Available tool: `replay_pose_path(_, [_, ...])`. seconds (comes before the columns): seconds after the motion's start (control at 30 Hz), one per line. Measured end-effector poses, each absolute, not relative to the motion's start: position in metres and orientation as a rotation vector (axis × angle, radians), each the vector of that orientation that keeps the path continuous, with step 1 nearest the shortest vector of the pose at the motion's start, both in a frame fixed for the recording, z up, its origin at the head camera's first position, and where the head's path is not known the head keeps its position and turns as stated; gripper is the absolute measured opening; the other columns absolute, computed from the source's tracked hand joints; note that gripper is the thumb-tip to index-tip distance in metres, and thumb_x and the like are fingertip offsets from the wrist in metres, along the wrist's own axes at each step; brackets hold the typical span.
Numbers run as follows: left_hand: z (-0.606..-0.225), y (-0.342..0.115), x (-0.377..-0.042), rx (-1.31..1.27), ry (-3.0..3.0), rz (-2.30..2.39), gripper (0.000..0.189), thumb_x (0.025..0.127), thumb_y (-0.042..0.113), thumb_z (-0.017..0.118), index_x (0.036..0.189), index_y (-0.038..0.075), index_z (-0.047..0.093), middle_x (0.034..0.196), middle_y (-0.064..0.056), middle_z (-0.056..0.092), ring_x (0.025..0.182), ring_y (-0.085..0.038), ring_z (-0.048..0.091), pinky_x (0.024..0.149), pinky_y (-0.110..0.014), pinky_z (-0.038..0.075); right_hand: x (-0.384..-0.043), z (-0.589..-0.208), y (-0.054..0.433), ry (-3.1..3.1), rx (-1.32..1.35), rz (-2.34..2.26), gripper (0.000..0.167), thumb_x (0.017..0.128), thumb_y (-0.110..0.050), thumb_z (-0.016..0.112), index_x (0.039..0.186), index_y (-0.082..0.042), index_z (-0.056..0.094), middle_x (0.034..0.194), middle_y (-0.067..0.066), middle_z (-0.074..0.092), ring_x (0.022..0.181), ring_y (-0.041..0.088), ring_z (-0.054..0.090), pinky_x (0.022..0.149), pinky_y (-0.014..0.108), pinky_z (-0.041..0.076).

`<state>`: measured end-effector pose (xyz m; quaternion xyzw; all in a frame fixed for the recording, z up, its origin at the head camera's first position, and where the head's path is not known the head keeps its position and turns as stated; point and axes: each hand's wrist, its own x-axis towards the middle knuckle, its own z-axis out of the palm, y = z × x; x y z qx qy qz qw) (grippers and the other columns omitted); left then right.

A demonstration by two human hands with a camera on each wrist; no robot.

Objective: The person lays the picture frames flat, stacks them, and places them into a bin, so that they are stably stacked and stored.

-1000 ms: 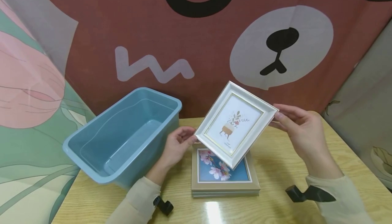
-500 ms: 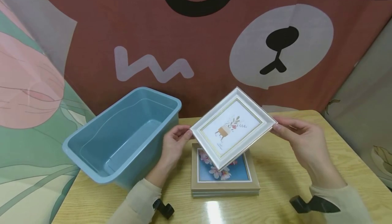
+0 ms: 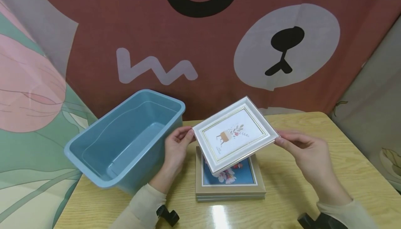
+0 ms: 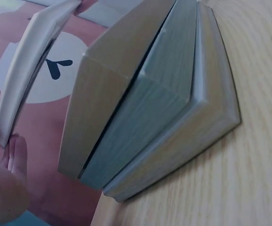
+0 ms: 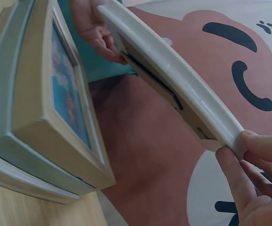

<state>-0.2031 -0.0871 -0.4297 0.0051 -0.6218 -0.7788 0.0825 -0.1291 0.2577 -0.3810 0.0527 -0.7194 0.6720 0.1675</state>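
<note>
A white picture frame (image 3: 235, 135) with a thin gold inner border and a potted-plant print is held up in the air, tilted. My left hand (image 3: 176, 149) pinches its left corner between thumb and fingers. At the opposite corner, my right hand (image 3: 308, 159) pinches the edge the same way; the right wrist view shows that thumb and finger on the white frame (image 5: 173, 70), whose brown back faces down. Below it, partly covered in the head view, lies a tan frame (image 3: 230, 190) with a pink-blossom picture, on top of a stack with a grey-green frame (image 4: 140, 117) under it.
A blue plastic tub (image 3: 125, 145), with nothing inside, stands left of the stack, close to my left forearm. Everything rests on a light wooden table (image 3: 313, 124). A cloth with a cartoon bear (image 3: 188, 48) hangs behind it.
The white picture frame has turned counterclockwise between my hands and leaned flatter, closer over the stack. My right hand has come down; my left hand has shifted slightly left. Tub and stack stay put.
</note>
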Motion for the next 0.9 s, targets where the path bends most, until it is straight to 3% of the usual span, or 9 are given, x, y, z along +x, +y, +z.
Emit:
replay_pose_path(0.17, [-0.425, -0.086, -0.202, 0.059, -1.865, -2.324, 0.024, 0.101, -0.003, 0.07, 0.123, -0.013, 0.069, 0.102, -0.006, 0.082, 0.083, -0.011, 0.079, 0.089, -0.034, 0.067, -0.122, -0.387, 0.255, -2.074, 0.095, 1.877, 0.014, 0.089, 0.007, 0.083, 0.103, 0.005, 0.083, 0.103, -0.008, 0.084, 0.096, 0.003, 0.079, 0.085, 0.014, 0.062])
replay_pose_path(0.4, [-0.417, -0.087, -0.202, 0.148, -1.917, -2.301, 0.024, 0.103, 0.002, 0.07, 0.125, -0.008, 0.072, 0.108, -0.009, 0.08, 0.087, -0.011, 0.078, 0.087, -0.028, 0.066, -0.111, -0.397, 0.247, -2.174, 0.032, 1.736, 0.017, 0.088, 0.004, 0.086, 0.103, 0.01, 0.081, 0.104, -0.013, 0.083, 0.098, 0.0, 0.078, 0.085, 0.013, 0.061])
replay_pose_path(0.63, [-0.414, -0.089, -0.202, 0.142, -1.904, -2.323, 0.027, 0.102, -0.002, 0.067, 0.127, -0.012, 0.07, 0.108, -0.007, 0.079, 0.087, -0.009, 0.076, 0.085, -0.025, 0.065, -0.102, -0.404, 0.236, -2.136, 0.049, 1.73, 0.013, 0.086, 0.01, 0.084, 0.098, 0.012, 0.081, 0.102, -0.009, 0.083, 0.096, 0.002, 0.079, 0.083, 0.014, 0.062])
replay_pose_path(0.9, [-0.413, -0.09, -0.201, 0.128, -2.006, -2.272, 0.032, 0.101, 0.001, 0.069, 0.131, -0.01, 0.07, 0.122, -0.02, 0.076, 0.099, -0.008, 0.07, 0.088, -0.021, 0.062, -0.091, -0.411, 0.228, -2.218, 0.012, 1.593, 0.01, 0.087, 0.005, 0.086, 0.097, 0.006, 0.084, 0.102, -0.012, 0.083, 0.097, 0.0, 0.077, 0.081, 0.013, 0.061])
